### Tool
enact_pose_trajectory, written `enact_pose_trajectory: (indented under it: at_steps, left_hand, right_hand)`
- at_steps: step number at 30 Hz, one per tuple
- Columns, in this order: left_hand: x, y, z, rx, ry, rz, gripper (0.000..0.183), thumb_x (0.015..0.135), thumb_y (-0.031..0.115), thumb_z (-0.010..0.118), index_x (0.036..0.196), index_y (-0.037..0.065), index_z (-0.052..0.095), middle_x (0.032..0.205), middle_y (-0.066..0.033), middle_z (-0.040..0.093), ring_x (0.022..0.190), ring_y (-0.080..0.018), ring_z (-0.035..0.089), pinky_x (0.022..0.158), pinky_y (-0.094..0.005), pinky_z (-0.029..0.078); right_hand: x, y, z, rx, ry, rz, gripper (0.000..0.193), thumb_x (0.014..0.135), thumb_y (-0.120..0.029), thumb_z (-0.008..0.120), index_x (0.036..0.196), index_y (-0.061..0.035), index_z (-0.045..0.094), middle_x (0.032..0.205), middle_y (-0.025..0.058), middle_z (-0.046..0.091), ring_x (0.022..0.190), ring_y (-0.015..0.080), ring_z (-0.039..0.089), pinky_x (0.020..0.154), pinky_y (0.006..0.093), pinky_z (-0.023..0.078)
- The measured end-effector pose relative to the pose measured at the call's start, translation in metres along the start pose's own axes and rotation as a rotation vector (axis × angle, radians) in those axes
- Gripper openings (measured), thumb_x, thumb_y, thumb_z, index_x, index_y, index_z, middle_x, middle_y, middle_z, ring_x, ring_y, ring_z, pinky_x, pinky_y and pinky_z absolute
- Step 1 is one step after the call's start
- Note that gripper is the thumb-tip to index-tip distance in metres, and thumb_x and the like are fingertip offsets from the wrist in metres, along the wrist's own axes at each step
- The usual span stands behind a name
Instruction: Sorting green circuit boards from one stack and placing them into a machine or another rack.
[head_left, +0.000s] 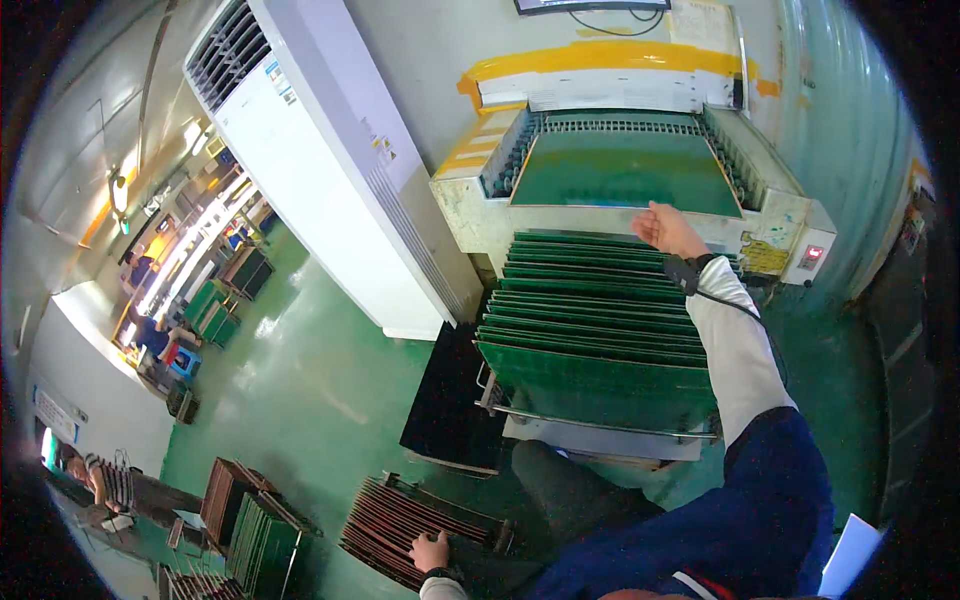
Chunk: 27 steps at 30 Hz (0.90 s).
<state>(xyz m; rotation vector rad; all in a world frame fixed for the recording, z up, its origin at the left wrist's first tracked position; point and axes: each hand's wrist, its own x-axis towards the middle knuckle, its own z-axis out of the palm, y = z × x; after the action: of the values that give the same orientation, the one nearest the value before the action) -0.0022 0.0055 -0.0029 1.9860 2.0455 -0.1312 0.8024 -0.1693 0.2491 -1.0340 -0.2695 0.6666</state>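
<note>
A flat green panel (625, 172) lies on the roller bed of a cream-coloured conveyor machine (462, 205) in front of me. My right hand (668, 230) is stretched out to its near edge, fingers loosely bent; whether the fingertips touch the panel is hard to make out. Below that arm stands a rack of upright green panels (590, 385), closely spaced, with a metal rail (600, 418) along its front. Low down, my left hand (430, 552) rests with fingers apart on the edges of several brown-edged panels (385, 530) standing in another rack.
A tall white air conditioner (330, 170) stands left of the machine, beside a black panel (450, 390) near the floor. More loaded racks (255, 540) stand at lower left, near a person (130, 490). Other people (150, 338) sit at lit benches farther off.
</note>
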Motion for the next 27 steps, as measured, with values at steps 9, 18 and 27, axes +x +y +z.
enact_pose_trajectory:
  at_steps: [9,18,27]
  left_hand:
    - [0.007,-0.008,0.006,0.027,-0.057,-0.057,0.066,0.079,0.058,0.069,0.126,0.012,0.064,0.128,-0.0120,0.058,0.122,-0.0373,0.051,0.098,-0.0509,0.048]
    - [0.000,-0.003,0.004,0.051,-0.041,-0.006,0.067,0.080,0.057,0.069,0.129,0.011,0.061,0.136,-0.0129,0.055,0.124,-0.0386,0.050,0.098,-0.0508,0.048]
    - [-0.006,-0.001,-0.001,0.021,0.012,-0.011,0.062,0.080,0.054,0.069,0.125,0.013,0.064,0.132,-0.0111,0.058,0.123,-0.0371,0.051,0.100,-0.0501,0.047]
  right_hand:
    - [0.007,-0.006,0.047,-0.635,0.258,-0.168,0.036,0.100,-0.036,0.053,0.104,-0.0032,0.067,0.106,0.0143,0.072,0.088,0.0296,0.069,0.074,0.0398,0.055]
    - [-0.007,-0.003,0.050,-1.789,0.519,-0.604,0.039,0.092,-0.038,0.061,0.124,-0.0173,0.065,0.136,0.0080,0.058,0.129,0.0303,0.048,0.104,0.0517,0.038]
    - [0.008,-0.020,0.048,-1.890,0.426,-0.491,0.048,0.093,-0.040,0.059,0.135,-0.0163,0.058,0.143,0.0058,0.053,0.131,0.0305,0.047,0.108,0.0527,0.037]
